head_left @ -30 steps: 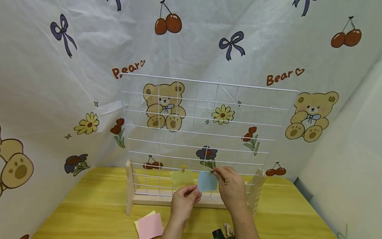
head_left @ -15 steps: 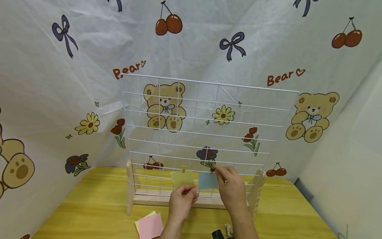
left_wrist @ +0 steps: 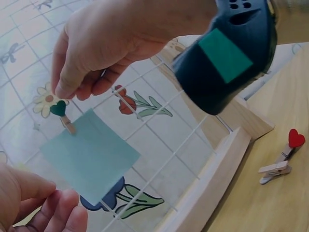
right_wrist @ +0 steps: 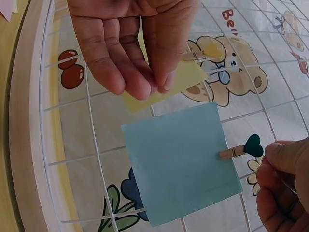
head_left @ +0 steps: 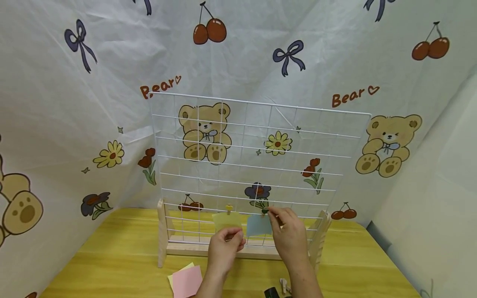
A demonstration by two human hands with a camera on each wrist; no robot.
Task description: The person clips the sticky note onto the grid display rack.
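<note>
A blue sticky note (right_wrist: 181, 164) hangs on a white wire grid (head_left: 246, 169), held by a small wooden clothespin (right_wrist: 232, 152) with a green heart. Just off that heart, my right hand (head_left: 290, 234) has its thumb and fingers close together; a slight gap shows in the left wrist view. My left hand (head_left: 225, 250) hovers in front of a yellow sticky note (head_left: 226, 220), fingers loosely curled and holding nothing, left of the blue note and apart from it. The yellow note hangs from a clothespin (head_left: 229, 209) with a yellow top; its lower part is hidden.
The grid stands in a wooden base (head_left: 201, 249) on a yellow wood-grain table (head_left: 112, 252). Pink (head_left: 187, 281) and yellow notes lie overlapped at front left. Loose clothespins, one with a red heart (left_wrist: 296, 138), lie by my right forearm. A bear-print cloth (head_left: 242, 62) hangs behind.
My left hand has let go of the blue note's lower left corner and moved left. My right fingers have come off the green-heart clothespin, which stays on the note.
</note>
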